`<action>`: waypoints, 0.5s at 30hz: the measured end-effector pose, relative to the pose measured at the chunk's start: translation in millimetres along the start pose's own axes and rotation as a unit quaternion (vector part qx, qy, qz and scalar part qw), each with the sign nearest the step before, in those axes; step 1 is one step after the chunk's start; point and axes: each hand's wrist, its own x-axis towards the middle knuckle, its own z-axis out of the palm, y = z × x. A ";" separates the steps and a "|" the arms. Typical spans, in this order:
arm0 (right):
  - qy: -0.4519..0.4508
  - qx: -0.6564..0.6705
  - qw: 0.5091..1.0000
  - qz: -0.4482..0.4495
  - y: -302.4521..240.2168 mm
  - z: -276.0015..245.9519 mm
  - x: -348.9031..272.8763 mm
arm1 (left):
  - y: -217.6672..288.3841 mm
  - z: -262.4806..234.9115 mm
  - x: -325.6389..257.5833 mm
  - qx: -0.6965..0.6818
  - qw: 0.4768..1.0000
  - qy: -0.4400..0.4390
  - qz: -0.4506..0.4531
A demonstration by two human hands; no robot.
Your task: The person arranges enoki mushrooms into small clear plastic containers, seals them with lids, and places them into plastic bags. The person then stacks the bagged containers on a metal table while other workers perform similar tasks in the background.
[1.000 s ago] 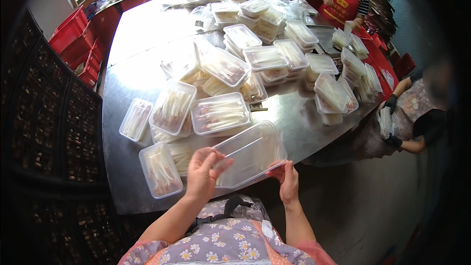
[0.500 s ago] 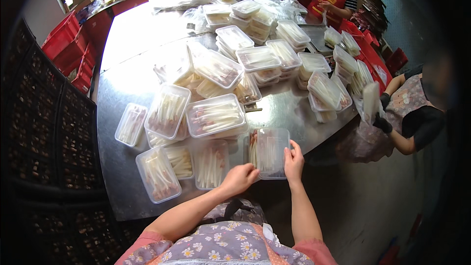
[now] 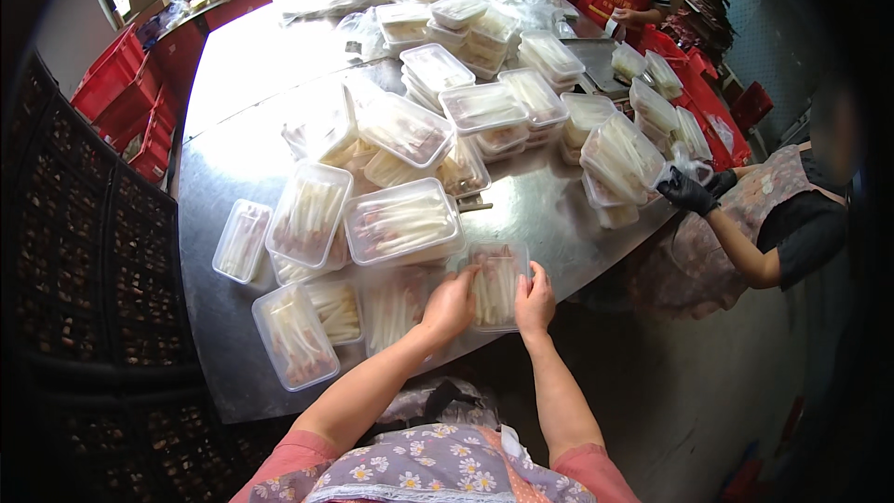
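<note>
A clear rectangular plastic container (image 3: 498, 293) with pale, stick-like pieces inside, some brownish at the ends, sits near the table's front edge. My left hand (image 3: 451, 305) grips its left side, thumb and fingers at the rim. On the opposite side my right hand (image 3: 535, 302) is closed over the edge. A clear lid appears to lie over the top, though its fit at the rim is hard to see. Close to my left wrist stands another filled container (image 3: 391, 307), and a larger lidded one (image 3: 403, 221) rests on a stack just behind.
Stacks of lidded containers (image 3: 484, 107) cover the table's middle and back. The steel table (image 3: 549, 196) ends in a slanting edge at right. A co-worker's black-gloved hand (image 3: 687, 192) is at that edge. Red crates (image 3: 107, 70) stand left, beside black racks (image 3: 74, 214).
The clear lid has moved left from beside the container to over it, and my left hand now grips the container's side. The co-worker's bagged container has moved from the air to the table edge.
</note>
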 end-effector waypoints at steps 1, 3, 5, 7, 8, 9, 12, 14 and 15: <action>-0.005 0.001 1.000 -0.008 -6.3 -1.0 0.3 | -2.7 1.0 3.1 -0.017 1.000 0.015 0.017; -0.014 0.003 1.000 -0.024 -22.0 -6.6 1.6 | -6.0 2.0 6.6 -0.042 0.999 0.000 -0.010; -0.043 -0.013 0.998 -0.054 -17.3 -4.2 3.8 | -6.7 3.1 9.2 -0.061 0.998 -0.005 -0.015; -0.048 -0.036 0.994 -0.093 -10.8 0.6 5.4 | -11.5 8.5 12.0 -0.075 0.997 0.002 -0.001; -0.036 -0.053 0.991 -0.116 -7.0 2.8 5.6 | -1.2 2.1 15.2 -0.071 0.996 -0.042 -0.035; -0.024 -0.071 0.987 -0.139 -4.8 3.8 6.2 | 10.5 -6.6 18.9 -0.066 0.992 -0.087 -0.068; -0.002 -0.119 0.973 -0.196 -16.7 0.4 14.5 | -0.3 -7.1 23.9 -0.060 0.988 -0.113 -0.086; -0.020 -0.096 0.972 -0.213 -15.1 1.7 19.2 | -5.8 -4.5 26.5 -0.082 0.987 -0.109 -0.081; -0.047 -0.064 0.976 -0.203 -12.8 6.2 19.9 | -7.4 -4.5 26.9 -0.102 0.985 -0.110 -0.085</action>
